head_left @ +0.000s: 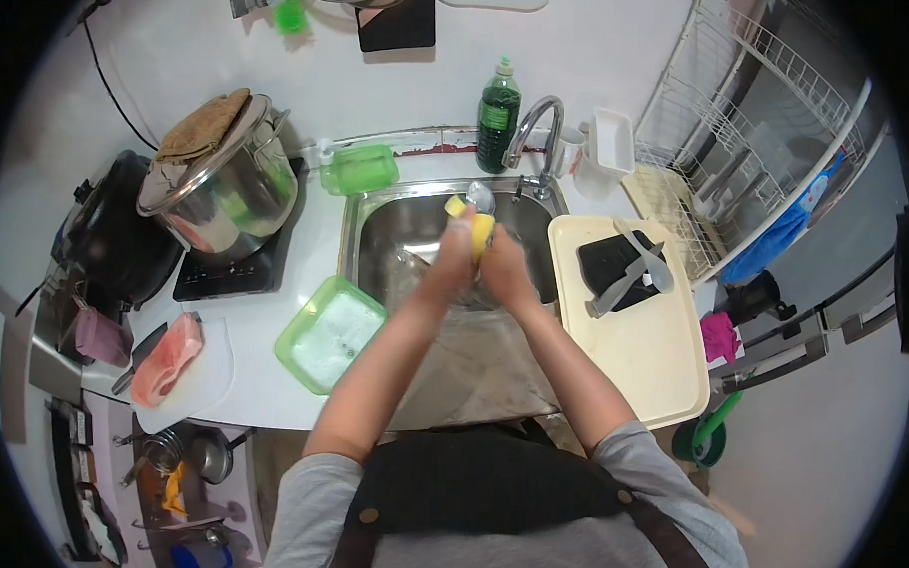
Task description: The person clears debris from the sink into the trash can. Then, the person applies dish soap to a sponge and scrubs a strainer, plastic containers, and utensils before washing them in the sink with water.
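Note:
Both my hands are together over the sink (373,247), wrapped round things. My left hand (457,259) is closed on a yellow sponge (483,230), and another bit of yellow pokes out beyond its fingers. Pressed close on the other side, my right hand (504,267) is closed too, apparently on the handle of a metal spoon. The shiny rounded head of this spoon (480,196) juts out past the sponge towards the tap. Fingers and sponge hide the handle, and the hands are slightly blurred.
A green basin (284,342) of soapy water stands left of the sink. On the right, a cream tray (628,373) carries a black board (599,262) and utensils. Behind are a tap (551,130) and green soap bottle (497,122). Farther left are a large pot (256,191) and raw meat (169,362).

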Available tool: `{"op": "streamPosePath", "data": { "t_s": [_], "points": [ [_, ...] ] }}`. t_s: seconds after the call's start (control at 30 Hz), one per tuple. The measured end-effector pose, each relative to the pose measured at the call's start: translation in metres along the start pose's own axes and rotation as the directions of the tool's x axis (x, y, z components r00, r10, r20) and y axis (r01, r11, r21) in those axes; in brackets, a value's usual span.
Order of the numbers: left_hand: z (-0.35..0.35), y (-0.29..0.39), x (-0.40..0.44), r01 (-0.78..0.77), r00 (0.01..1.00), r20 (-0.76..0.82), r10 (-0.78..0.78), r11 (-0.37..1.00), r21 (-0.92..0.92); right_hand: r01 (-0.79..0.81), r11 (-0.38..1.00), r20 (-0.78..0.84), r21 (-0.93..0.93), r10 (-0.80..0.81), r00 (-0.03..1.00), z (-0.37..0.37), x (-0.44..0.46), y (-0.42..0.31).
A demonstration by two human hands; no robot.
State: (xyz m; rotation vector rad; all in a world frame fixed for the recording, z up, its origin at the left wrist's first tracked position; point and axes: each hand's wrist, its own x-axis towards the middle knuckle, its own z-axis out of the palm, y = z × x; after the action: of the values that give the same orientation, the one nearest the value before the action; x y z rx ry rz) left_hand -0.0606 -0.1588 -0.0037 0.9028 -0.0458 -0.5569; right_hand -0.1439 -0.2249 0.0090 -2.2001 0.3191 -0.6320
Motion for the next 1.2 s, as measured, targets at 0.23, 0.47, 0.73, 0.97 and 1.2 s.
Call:
{"op": "streamPosePath", "data": {
  "t_s": [0.23,0.47,0.73,0.97,1.2],
  "points": [
    [-0.016,0.015,0.004,-0.262,0.758,-0.154,0.634,0.511,0.819,0.012,1.000,0.192,0.022,-0.016,0.981,0.030,-0.032,-0.017],
    [-0.009,-0.013,0.003,-0.088,0.996,0.017,0.087,0.996,0.023,0.107,0.970,-0.002,0.217,-0.110,0.994,0.019,0.001,-0.004],
    [0.010,0.033,-0.005,-0.100,0.982,-0.159,0.097,0.995,-0.015,0.125,0.956,0.029,0.267,-0.138,0.990,0.032,-0.027,0.005],
    [-0.016,-0.021,0.008,-0.154,0.950,0.017,0.312,0.422,0.894,0.324,0.888,0.403,-0.325,-0.179,0.897,-0.033,0.005,0.060],
    [-0.062,-0.033,0.022,-0.027,0.994,0.049,0.095,-0.223,0.974,-0.372,0.701,-0.303,-0.608,0.228,0.925,-0.165,0.034,0.173]
  ]
}}
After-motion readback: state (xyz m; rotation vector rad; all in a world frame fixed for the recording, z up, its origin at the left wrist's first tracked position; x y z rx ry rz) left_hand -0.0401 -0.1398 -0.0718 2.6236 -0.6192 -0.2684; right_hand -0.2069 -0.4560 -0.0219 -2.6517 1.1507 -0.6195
